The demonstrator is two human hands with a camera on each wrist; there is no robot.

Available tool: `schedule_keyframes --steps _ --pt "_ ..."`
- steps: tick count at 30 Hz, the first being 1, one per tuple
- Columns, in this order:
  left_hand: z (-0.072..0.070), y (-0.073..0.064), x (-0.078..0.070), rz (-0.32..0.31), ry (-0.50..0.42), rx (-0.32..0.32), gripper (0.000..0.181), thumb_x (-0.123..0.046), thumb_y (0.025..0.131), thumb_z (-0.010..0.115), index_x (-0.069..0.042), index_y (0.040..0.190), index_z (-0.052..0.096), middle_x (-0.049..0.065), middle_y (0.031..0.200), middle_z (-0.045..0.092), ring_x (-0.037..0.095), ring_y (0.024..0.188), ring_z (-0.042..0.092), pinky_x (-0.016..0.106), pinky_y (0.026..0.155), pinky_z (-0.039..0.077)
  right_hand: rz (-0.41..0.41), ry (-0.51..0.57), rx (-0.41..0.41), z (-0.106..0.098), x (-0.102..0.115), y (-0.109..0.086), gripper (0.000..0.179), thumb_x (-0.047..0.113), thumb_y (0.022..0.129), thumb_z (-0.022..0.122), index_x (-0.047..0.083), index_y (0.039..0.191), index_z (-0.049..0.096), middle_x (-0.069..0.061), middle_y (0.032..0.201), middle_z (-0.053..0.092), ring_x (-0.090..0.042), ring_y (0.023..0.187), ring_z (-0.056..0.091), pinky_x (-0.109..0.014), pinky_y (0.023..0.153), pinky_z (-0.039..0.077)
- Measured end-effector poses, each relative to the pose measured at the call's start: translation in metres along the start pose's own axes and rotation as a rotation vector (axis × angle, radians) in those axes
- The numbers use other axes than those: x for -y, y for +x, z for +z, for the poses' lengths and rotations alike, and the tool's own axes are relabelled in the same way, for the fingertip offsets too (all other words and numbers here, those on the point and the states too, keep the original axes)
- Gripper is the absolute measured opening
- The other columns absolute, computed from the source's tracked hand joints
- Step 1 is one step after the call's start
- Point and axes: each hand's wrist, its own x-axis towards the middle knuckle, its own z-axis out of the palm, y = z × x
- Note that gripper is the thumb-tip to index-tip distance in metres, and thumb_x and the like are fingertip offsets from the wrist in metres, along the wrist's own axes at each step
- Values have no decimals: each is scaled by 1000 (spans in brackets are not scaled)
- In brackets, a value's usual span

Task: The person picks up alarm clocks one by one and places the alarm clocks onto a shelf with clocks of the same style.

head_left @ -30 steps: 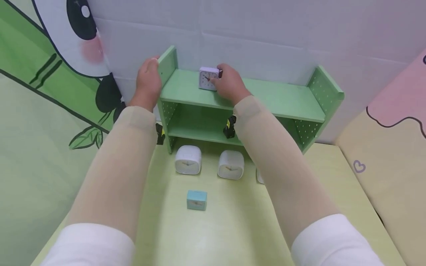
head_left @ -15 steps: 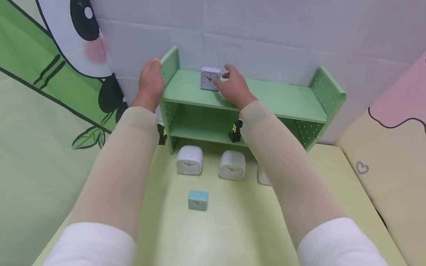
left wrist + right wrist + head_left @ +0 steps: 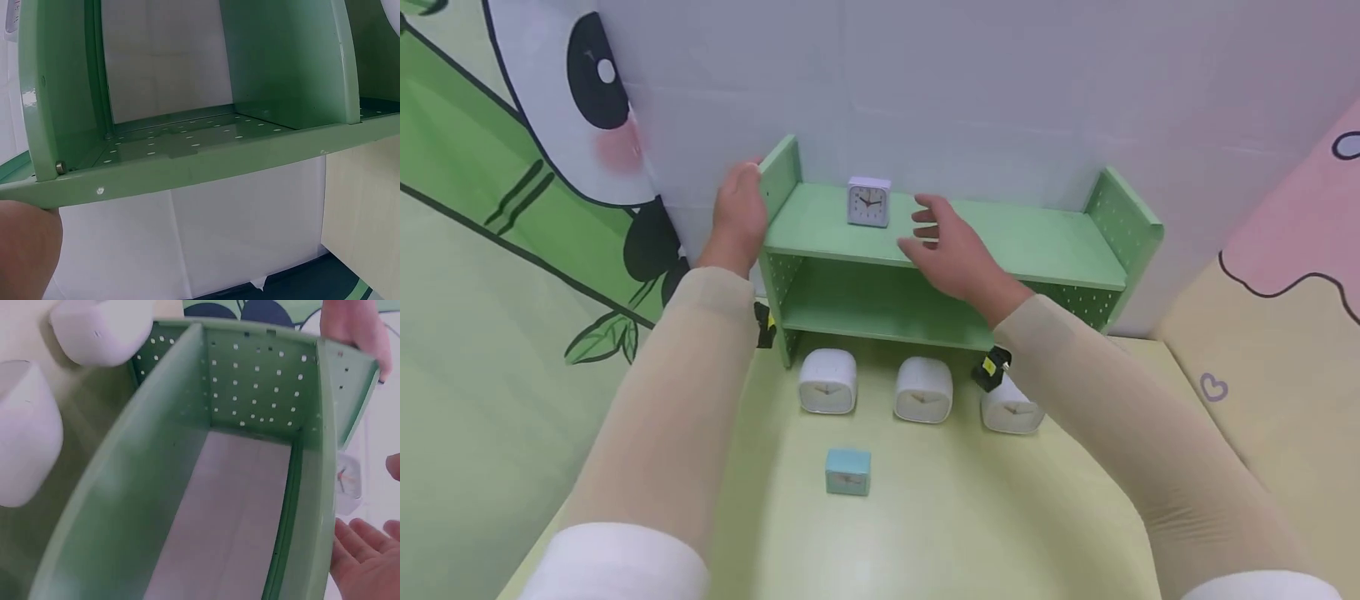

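The purple clock (image 3: 868, 202), presumably light and rigid, is best pinched by its sides. The right hand (image 3: 953, 256) is spread; whether the left hand (image 3: 737, 218) is curled cannot be told.

Purple clock (image 3: 868, 202) on green shelf (image 3: 1030, 242), four other clocks (image 3: 923, 390) on table (image 3: 955, 508)

beside my right grip (image 3: 955, 254), a lilac clock (image 3: 868, 202); against my left grip (image 3: 739, 215), a green shelf (image 3: 1015, 237) with dotted sides (image 3: 1123, 215); below both, white clocks (image 3: 923, 390), a turquoise clock (image 3: 848, 472), pale-yellow tabletop (image 3: 940, 533).
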Motion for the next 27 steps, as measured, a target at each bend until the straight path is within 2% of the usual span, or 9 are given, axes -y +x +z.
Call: schedule_keyframes --steps 5,12,22,27 --pt "0 2 6 5 7 -7 55 -50 109 13 -38 156 39 8 132 50 22 108 51 40 91 44 -89 96 -29 9 -13 -26 69 34 105 62 16 162 27 -6 155 45 -20 140 47 -38 114 39" --pt "-3 8 2 26 4 -20 56 -51 109 13 -37 158 37 7 136 50 20 110 51 38 92 44 -212 232 -109 25 -29 -42 59 25 105 63 10 157 39 -5 151 51 -18 139 48 -37 115 38" --pt "-2 10 1 8 -4 -17 56 -52 109 14 -38 159 35 6 133 50 19 108 51 38 92 45 -276 344 -97 66 -54 -81 47 14 106 60 9 150 47 -8 146 54 -21 134 52 -39 111 42" --pt "-4 10 1 4 3 -17 56 -51 109 13 -39 159 35 5 131 51 19 107 52 38 91 44 -235 407 -46 95 -61 -100 45 14 105 62 6 148 49 -11 141 58 -22 130 56 -41 109 44"
